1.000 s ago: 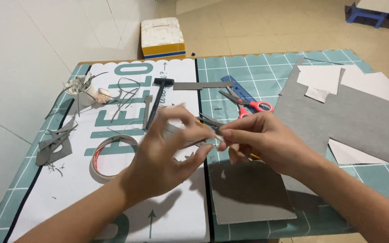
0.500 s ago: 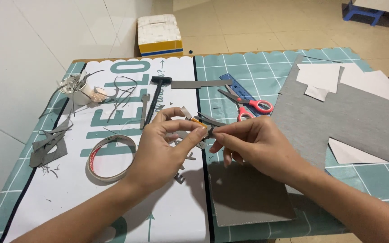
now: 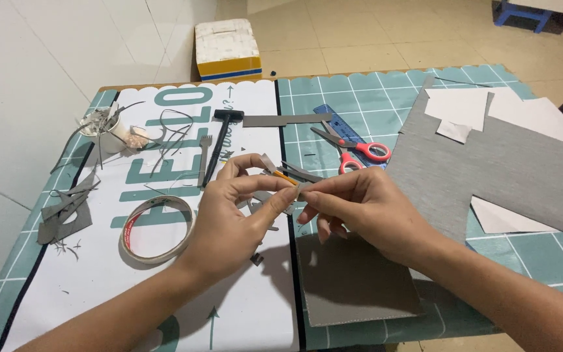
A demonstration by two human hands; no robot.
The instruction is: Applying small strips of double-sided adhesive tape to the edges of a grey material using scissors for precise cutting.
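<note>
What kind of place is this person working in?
Probably a home craft table: a teal cutting mat covers it, with red-handled scissors, a tape roll and grey paper sheets lying about, and tiled floor beyond.

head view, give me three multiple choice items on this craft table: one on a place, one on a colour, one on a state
1. Where does the ring-shaped roll of double-sided tape lie?
A. left of the left hand
B. on the large grey fabric sheet
C. on the floor

2. What colour are the handles of the metal scissors?
A. blue
B. red
C. green

3. How are both hands occupied?
A. resting flat
B. pinching a small grey piece together
C. cutting

Key: 1 A, it sits beside the left wrist; 2 B, red loops show; 3 B, the right hand meets the left fingertips on it.
</note>
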